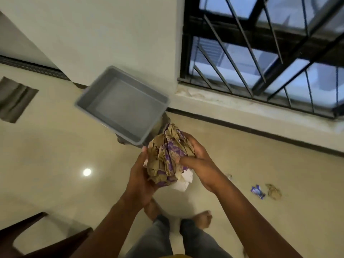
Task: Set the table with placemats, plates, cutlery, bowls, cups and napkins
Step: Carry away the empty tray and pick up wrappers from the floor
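I hold a crumpled ball of brown and purple paper (168, 157) with both hands in front of me, above the floor. My left hand (138, 175) cups it from the left and below. My right hand (200, 161) grips it from the right, thumb pressed on the front. A bit of white paper (183, 180) sticks out beneath the ball. An empty grey plastic bin (121, 103) stands on the floor just beyond the ball, by the wall corner. No tableware is in view.
A purple wrapper (257, 191) and a brown paper scrap (273, 191) lie on the tiled floor to the right. A barred window (260, 53) fills the upper right. Dark wooden furniture (37, 239) shows at the lower left. My bare feet (202, 218) are below.
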A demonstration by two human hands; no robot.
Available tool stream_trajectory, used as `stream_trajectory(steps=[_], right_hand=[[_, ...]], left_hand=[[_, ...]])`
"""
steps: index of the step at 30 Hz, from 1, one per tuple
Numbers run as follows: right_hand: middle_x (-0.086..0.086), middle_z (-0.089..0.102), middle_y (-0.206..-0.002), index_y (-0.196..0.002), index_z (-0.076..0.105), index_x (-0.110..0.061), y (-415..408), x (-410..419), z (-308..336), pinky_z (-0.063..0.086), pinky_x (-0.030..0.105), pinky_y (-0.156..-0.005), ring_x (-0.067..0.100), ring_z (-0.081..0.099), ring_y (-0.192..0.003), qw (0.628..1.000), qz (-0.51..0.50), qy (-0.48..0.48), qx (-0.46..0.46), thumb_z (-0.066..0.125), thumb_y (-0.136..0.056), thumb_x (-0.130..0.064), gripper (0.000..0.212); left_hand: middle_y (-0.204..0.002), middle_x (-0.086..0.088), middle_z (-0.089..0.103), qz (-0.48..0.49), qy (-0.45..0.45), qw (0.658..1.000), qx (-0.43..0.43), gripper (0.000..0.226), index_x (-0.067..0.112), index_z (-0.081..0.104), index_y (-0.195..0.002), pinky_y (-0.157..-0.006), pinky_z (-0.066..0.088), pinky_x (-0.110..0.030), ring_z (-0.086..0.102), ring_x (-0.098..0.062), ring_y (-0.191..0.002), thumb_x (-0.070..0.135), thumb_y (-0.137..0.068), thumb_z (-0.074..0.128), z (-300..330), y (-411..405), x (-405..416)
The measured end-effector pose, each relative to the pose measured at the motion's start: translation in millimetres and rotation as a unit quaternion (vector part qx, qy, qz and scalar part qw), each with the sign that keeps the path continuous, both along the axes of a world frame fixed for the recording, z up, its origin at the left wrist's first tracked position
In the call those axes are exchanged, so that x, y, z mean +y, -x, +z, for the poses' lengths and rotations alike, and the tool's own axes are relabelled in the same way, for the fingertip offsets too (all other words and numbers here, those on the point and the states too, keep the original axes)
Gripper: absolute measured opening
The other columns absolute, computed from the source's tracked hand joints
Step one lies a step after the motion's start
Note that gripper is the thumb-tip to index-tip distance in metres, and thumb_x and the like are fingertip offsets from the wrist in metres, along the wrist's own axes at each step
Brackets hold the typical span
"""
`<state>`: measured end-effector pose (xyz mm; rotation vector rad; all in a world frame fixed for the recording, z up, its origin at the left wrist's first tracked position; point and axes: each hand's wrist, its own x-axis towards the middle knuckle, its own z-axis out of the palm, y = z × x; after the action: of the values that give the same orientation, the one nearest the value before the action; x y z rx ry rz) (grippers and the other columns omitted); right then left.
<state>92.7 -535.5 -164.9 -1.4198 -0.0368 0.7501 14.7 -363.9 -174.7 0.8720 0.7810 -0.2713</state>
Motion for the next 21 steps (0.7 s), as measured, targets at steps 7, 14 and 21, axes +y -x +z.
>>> stream_trajectory(steps=[7, 14, 21], right_hand=[[0.002, 0.072, -0.128, -0.142, 0.056, -0.029, 8, 133, 18, 0.057, 0.045, -0.1, 0.025, 0.07, -0.118, 0.999, 0.014, -0.008, 0.029, 0.072, -0.096, -0.019, 0.049], [0.01, 0.075, -0.121, -0.134, 0.064, -0.016, 0, 235, 23, 0.059, 0.036, -0.087, 0.03, 0.073, -0.112, 0.995, 0.054, -0.029, 0.074, 0.079, -0.083, -0.027, 0.054], [0.014, 0.075, -0.12, -0.132, 0.064, -0.013, -31, 342, 19, 0.06, 0.047, -0.092, 0.033, 0.073, -0.109, 0.984, 0.111, -0.061, 0.127, 0.076, -0.083, -0.019, 0.05]], left_hand=[[-0.136, -0.019, 0.067, 0.066, 0.045, 0.997, -0.023, 0.055, 0.014, 0.074, -0.128, -0.11, 0.045, -0.054, 0.065, -0.041, -0.124, 0.051, -0.107, 0.04, 24, 15, 106], [-0.142, -0.018, 0.064, 0.118, 0.039, 0.991, -0.054, 0.05, 0.017, 0.064, -0.141, -0.115, 0.043, -0.057, 0.061, -0.039, -0.131, 0.047, -0.106, 0.044, 26, 24, 190], [-0.141, -0.014, 0.065, 0.195, 0.006, 0.979, -0.057, 0.051, 0.02, 0.063, -0.142, -0.117, 0.041, -0.057, 0.062, -0.036, -0.131, 0.051, -0.106, 0.045, 27, 10, 283]])
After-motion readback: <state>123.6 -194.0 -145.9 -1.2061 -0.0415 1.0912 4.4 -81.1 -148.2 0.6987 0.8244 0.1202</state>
